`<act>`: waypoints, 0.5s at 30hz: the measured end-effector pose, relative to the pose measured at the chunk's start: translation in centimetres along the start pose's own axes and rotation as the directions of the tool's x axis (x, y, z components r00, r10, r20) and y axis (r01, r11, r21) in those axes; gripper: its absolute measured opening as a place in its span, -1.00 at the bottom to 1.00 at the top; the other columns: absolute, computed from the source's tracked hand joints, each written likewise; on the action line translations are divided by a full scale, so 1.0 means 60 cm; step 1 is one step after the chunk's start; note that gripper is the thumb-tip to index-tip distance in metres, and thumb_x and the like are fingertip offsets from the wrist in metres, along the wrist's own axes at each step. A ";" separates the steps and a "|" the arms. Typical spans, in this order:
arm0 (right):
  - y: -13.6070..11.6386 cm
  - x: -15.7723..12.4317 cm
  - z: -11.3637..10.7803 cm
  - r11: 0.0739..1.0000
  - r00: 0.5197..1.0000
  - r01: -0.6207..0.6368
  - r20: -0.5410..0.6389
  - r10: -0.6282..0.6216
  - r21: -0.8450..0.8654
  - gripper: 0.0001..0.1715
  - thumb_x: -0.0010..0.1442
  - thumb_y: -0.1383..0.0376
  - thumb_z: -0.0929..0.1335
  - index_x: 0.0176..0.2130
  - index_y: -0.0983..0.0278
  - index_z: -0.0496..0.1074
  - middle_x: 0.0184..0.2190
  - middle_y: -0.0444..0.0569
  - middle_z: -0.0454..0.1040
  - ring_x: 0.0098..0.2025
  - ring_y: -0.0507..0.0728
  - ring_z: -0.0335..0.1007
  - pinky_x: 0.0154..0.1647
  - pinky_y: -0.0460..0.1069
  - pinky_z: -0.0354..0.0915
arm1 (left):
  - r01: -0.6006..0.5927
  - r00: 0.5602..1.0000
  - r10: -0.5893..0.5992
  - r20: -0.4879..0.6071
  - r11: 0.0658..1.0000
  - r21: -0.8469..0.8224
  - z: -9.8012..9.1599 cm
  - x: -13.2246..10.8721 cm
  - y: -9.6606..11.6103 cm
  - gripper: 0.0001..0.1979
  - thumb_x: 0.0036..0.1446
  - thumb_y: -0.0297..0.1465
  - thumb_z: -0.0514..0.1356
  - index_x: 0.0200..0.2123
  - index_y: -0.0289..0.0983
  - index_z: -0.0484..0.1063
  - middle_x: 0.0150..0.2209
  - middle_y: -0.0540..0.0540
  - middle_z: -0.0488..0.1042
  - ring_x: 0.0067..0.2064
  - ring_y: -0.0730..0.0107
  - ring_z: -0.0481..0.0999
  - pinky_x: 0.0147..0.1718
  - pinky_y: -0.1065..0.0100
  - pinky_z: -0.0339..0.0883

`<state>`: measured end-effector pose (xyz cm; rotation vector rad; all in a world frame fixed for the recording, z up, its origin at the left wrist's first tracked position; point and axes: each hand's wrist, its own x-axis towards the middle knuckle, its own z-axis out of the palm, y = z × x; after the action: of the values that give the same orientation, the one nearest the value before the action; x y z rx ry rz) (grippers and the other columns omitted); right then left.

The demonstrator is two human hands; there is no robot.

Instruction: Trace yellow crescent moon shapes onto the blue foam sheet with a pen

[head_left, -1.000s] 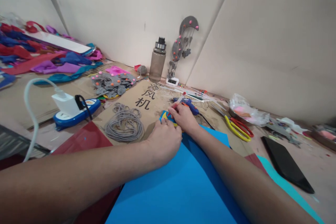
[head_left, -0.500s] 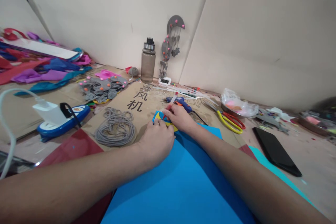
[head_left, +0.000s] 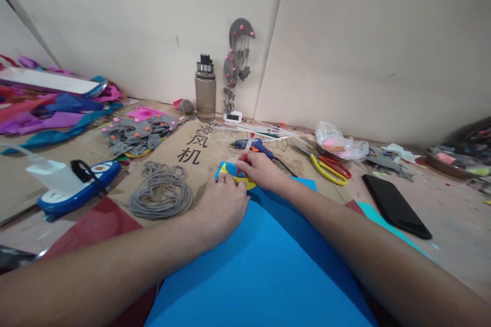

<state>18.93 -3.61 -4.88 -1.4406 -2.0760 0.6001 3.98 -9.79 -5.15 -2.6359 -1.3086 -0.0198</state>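
A large blue sheet [head_left: 261,265] lies in front of me, with a yellow crescent-shaped piece [head_left: 250,184] on it near the far edge. Curled fingers of my left hand [head_left: 224,202] press down on the crescent from the left side. In my right hand [head_left: 261,169] is a pen [head_left: 249,146] with a pale barrel and a red end, pinched between thumb and fingers. Its red tip points down at the inner side of the crescent, over the blue. Whether the tip touches the sheet I cannot tell.
Left of my hands are a coil of grey cord [head_left: 160,191] and a blue power strip [head_left: 82,189]. Beyond stand a water bottle [head_left: 205,92] and a small clock [head_left: 232,116]. A glue gun [head_left: 259,147], yellow-and-red scissors [head_left: 328,167] and a black phone [head_left: 397,207] lie rightward.
The whole view has swung slightly to the right. The pen has shifted a little and stands slightly more upright; my left hand still presses on the crescent.
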 end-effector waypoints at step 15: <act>0.007 -0.017 -0.023 0.999 0.999 -0.035 0.018 0.035 -0.022 -0.80 0.27 0.30 0.29 -0.38 0.29 0.41 -0.49 -0.12 0.46 -0.44 0.01 0.33 -0.37 -0.10 0.19 | 0.005 1.000 -0.005 0.015 1.000 -0.007 -0.002 0.000 0.000 -0.66 0.33 -0.32 -0.05 -0.12 -0.40 0.45 -0.15 -0.42 0.49 -0.10 -0.13 0.52 -0.18 -0.01 0.38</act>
<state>20.39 -4.35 -4.29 -1.4918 -2.0818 0.6084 4.00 -9.78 -5.04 -2.6435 -1.3227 -0.0054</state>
